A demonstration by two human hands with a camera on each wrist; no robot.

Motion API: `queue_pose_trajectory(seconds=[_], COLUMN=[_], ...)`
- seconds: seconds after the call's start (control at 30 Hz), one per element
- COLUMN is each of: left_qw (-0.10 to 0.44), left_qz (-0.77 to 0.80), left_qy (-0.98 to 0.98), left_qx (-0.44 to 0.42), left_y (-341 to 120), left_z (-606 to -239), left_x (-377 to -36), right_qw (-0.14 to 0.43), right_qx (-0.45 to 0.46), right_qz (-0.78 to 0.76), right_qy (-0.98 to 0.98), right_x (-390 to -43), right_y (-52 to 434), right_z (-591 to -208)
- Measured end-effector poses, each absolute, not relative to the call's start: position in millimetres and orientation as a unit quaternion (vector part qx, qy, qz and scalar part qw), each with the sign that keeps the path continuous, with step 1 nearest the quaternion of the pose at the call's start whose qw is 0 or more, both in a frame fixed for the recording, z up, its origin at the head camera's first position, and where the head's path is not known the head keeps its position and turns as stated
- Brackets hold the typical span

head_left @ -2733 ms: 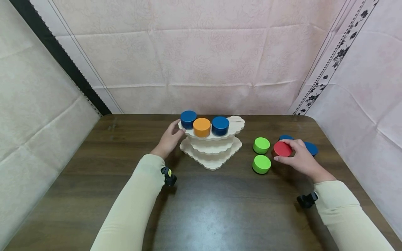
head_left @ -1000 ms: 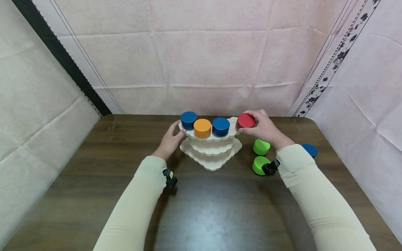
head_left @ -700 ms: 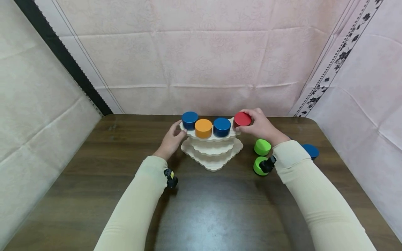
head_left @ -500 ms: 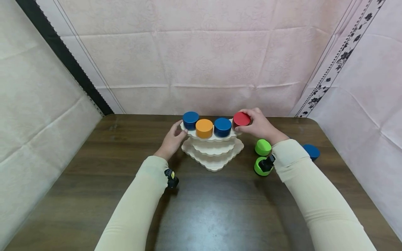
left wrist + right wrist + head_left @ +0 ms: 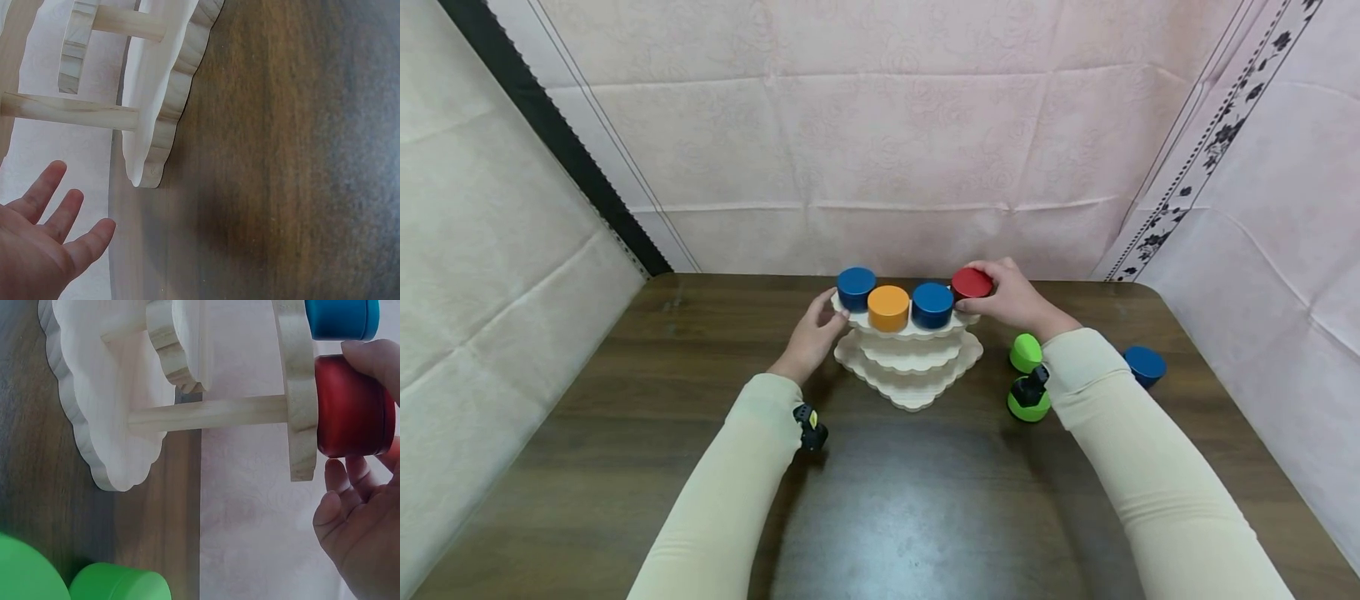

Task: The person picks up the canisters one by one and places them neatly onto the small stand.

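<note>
A pale wooden tiered stand (image 5: 907, 389) with scalloped shelves sits near the table's back edge. On its top shelf are two blue round tins (image 5: 932, 306), one orange round tin (image 5: 888, 309) and a red round tin (image 5: 972, 283) at the right end. My right hand (image 5: 1011, 297) grips the red tin between thumb and fingers; in the right wrist view the tin's base meets the shelf. At the shelf's left end, my left hand (image 5: 808, 335) pinches the edge with thumb and forefinger. Three other fingers spread loosely in the left wrist view, where thumb and forefinger are out of sight.
Two green round tins (image 5: 1025, 353) stand on the table (image 5: 880, 500) right of the stand, partly behind the right wrist camera (image 5: 1031, 386). Another blue tin (image 5: 1145, 365) lies beyond the right sleeve. Cloth-covered walls (image 5: 880, 167) enclose the table's back and sides.
My right hand has carried the red tin from the group on the right to the top shelf's right end, lowering it there. The left hand has stayed at the shelf's left end.
</note>
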State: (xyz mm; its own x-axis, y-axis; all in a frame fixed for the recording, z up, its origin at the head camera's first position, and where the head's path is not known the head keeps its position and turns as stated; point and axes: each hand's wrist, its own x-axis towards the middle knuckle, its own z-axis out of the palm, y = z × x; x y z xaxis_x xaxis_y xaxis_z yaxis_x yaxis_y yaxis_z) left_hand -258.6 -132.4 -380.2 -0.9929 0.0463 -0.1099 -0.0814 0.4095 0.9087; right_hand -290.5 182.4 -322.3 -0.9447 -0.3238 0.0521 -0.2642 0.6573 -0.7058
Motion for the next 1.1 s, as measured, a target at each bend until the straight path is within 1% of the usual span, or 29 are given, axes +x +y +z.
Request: queue_pose_trajectory(seconds=[0.47, 0.77, 1.1], left_qw=[0.054, 0.054, 0.054], left_qz=[0.548, 0.545, 0.547], left_qy=[0.835, 0.837, 0.835], left_qx=[-0.001, -0.002, 0.011], left_y=[-129.2, -131.4, -132.6], left_z=[-379.6, -379.0, -380.5], left_x=[-258.1, -257.1, -256.7], right_qw=[0.049, -0.007, -0.039], right_qx=[-0.139, -0.167, -0.197], right_qz=[-0.393, -0.347, -0.305], right_qy=[0.907, 0.923, 0.931], right_x=[-284.6, -270.6, -251.7], right_y=[183.4, 189.3, 203.4], right_z=[-323.0, -326.4, -338.3])
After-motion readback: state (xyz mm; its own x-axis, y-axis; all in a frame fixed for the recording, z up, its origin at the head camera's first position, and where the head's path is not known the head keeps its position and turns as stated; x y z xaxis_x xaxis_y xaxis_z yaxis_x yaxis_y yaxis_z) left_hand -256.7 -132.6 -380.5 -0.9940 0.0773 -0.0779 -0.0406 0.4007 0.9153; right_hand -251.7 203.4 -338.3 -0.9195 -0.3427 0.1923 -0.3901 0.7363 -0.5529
